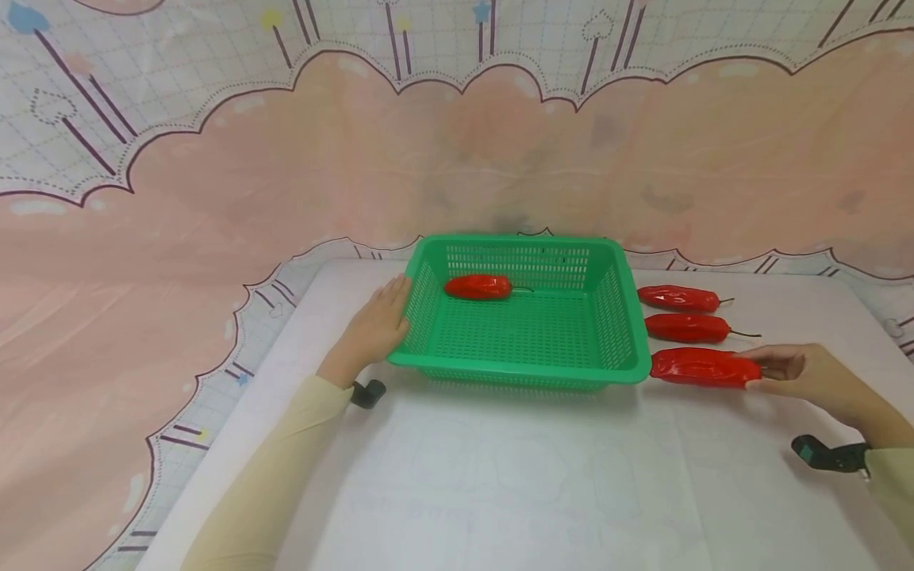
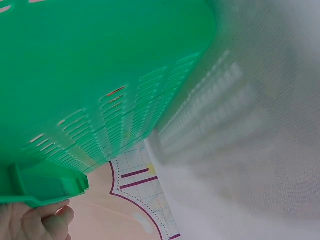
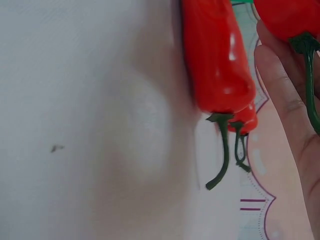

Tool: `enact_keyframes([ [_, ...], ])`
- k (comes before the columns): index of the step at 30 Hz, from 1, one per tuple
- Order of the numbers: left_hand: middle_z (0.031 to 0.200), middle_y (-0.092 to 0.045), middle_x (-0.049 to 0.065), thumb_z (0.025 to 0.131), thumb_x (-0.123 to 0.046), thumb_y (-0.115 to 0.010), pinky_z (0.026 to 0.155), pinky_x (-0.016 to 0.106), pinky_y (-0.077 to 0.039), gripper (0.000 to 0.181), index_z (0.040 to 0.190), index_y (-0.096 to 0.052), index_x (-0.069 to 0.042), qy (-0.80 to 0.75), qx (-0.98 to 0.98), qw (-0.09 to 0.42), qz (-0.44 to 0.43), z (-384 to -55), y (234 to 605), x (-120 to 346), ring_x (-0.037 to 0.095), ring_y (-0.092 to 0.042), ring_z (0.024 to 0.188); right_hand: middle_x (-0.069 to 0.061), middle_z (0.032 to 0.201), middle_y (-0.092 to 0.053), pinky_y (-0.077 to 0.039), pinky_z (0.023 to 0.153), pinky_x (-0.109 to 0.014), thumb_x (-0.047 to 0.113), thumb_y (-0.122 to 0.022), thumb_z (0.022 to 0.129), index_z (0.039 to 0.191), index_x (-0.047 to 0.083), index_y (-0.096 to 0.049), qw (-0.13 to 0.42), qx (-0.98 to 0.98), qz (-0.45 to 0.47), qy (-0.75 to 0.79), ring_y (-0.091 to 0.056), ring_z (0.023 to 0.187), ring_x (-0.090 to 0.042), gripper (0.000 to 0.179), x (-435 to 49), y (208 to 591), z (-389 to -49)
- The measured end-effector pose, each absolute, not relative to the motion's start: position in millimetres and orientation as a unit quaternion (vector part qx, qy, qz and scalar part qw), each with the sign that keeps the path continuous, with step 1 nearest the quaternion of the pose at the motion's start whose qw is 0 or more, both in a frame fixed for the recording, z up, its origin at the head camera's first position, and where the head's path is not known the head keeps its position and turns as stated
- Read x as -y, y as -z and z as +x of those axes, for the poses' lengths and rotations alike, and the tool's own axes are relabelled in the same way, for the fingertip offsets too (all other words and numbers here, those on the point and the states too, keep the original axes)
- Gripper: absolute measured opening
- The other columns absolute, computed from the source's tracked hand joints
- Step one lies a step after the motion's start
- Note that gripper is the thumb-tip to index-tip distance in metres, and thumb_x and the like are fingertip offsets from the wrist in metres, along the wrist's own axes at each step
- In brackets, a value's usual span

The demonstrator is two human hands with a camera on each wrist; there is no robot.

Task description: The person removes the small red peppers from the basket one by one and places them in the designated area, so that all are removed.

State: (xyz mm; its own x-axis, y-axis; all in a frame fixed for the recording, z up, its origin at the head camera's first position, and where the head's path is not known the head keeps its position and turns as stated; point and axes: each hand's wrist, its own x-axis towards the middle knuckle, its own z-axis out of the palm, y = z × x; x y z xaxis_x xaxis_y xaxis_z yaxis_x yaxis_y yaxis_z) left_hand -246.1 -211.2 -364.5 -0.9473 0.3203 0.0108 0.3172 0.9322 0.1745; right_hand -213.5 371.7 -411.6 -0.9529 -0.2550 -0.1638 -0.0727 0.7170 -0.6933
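A green plastic basket with slotted walls stands on the white table. My left hand holds its left rim; in the left wrist view, fingers curl against the rim's underside. One red chili pepper lies inside, toward the back left. To the basket's right, my right hand grips another red chili pepper near its stem end, its tip by the basket's front right corner. Behind this one, two more chili peppers lie in a row, green stems pointing right.
The white tablecloth covers the table. A patterned pink and white cloth hangs behind and along the left side. A dark wrist camera mount sits below my right wrist, and another below my left.
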Motion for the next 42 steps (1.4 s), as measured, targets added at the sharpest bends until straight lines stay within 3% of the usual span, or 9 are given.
enact_keyframes([
  [8,0.157,-0.011,0.022,0.093,-0.017,-0.032,0.121,0.044,-0.011,0.064,0.148,-0.010,0.005,-0.087,-0.983,0.011,0.160,-247.6,365.2,211.2,0.035,-0.011,0.146,0.037,0.096,-0.052,-0.058,0.073,-0.030,0.025,-0.069,0.084,0.122,-0.008,-0.056,0.143,-0.920,-0.082,0.355,-0.047,0.083,0.023,0.052,-372.8,419.5,-212.3],
  [13,0.157,-0.012,0.022,0.093,-0.017,-0.033,0.121,0.044,-0.011,0.064,0.149,-0.010,0.005,-0.090,-0.983,0.010,0.160,-247.6,365.0,211.2,0.035,-0.011,0.146,0.027,0.101,-0.059,-0.058,0.076,-0.041,0.026,-0.069,0.084,0.122,-0.008,-0.056,0.146,-0.925,-0.081,0.343,-0.043,0.083,0.025,0.053,-374.4,423.5,-211.6],
  [21,0.156,-0.013,0.022,0.092,-0.016,-0.033,0.121,0.045,-0.012,0.064,0.148,-0.011,0.006,-0.088,-0.983,0.006,0.160,-248.4,366.0,211.5,0.036,-0.013,0.145,0.031,0.101,-0.056,-0.052,0.070,-0.016,0.023,-0.069,0.084,0.121,-0.009,-0.056,0.160,-0.917,-0.085,0.355,-0.044,0.084,0.025,0.051,-378.8,430.6,-209.0],
  [25,0.157,-0.011,0.022,0.092,-0.017,-0.032,0.121,0.044,-0.011,0.065,0.149,-0.010,0.005,-0.090,-0.983,0.010,0.159,-248.4,366.3,212.0,0.034,-0.010,0.146,-0.005,0.111,-0.068,-0.056,0.071,-0.022,0.025,-0.068,0.084,0.122,-0.009,-0.055,0.165,-0.922,-0.083,0.340,-0.042,0.082,0.025,0.053,-378.4,433.0,-207.3],
  [27,0.157,-0.011,0.021,0.092,-0.017,-0.032,0.121,0.044,-0.011,0.065,0.149,-0.010,0.005,-0.091,-0.983,0.011,0.158,-248.4,366.5,212.3,0.034,-0.010,0.146,-0.024,0.117,-0.062,-0.057,0.071,-0.025,0.026,-0.069,0.084,0.123,-0.009,-0.055,0.168,-0.925,-0.081,0.331,-0.042,0.081,0.025,0.054,-378.3,434.0,-206.8],
  [29,0.157,-0.011,0.021,0.092,-0.017,-0.033,0.121,0.044,-0.011,0.065,0.149,-0.010,0.005,-0.091,-0.983,0.011,0.159,-248.3,366.8,212.6,0.034,-0.010,0.146,-0.031,0.121,-0.057,-0.058,0.071,-0.027,0.026,-0.069,0.083,0.123,-0.009,-0.055,0.170,-0.927,-0.078,0.326,-0.042,0.081,0.023,0.055,-378.4,434.8,-206.4],
  [36,0.156,-0.013,0.022,0.092,-0.016,-0.035,0.121,0.044,-0.012,0.065,0.148,-0.011,0.005,-0.093,-0.982,0.008,0.161,-247.4,365.6,211.1,0.034,-0.011,0.146,-0.031,0.121,-0.058,-0.058,0.071,-0.025,0.024,-0.072,0.081,0.121,-0.009,-0.057,0.174,-0.923,-0.080,0.335,-0.043,0.082,0.024,0.054,-378.5,436.9,-205.9],
  [40,0.157,-0.012,0.022,0.092,-0.016,-0.034,0.121,0.044,-0.011,0.065,0.148,-0.011,0.006,-0.094,-0.982,0.008,0.162,-247.0,365.3,211.4,0.034,-0.010,0.146,-0.005,0.110,-0.068,-0.058,0.071,-0.023,0.022,-0.074,0.078,0.118,-0.007,-0.059,0.174,-0.920,-0.099,0.337,-0.044,0.083,0.024,0.052,-378.5,437.1,-206.3],
  [42,0.156,-0.011,0.022,0.092,-0.016,-0.033,0.121,0.045,-0.011,0.065,0.148,-0.011,0.006,-0.093,-0.982,0.007,0.162,-247.3,365.8,211.8,0.035,-0.010,0.146,0.006,0.108,-0.067,-0.059,0.073,-0.029,0.022,-0.075,0.077,0.117,-0.006,-0.060,0.174,-0.920,-0.110,0.335,-0.043,0.084,0.024,0.050,-378.6,437.4,-206.2],
])
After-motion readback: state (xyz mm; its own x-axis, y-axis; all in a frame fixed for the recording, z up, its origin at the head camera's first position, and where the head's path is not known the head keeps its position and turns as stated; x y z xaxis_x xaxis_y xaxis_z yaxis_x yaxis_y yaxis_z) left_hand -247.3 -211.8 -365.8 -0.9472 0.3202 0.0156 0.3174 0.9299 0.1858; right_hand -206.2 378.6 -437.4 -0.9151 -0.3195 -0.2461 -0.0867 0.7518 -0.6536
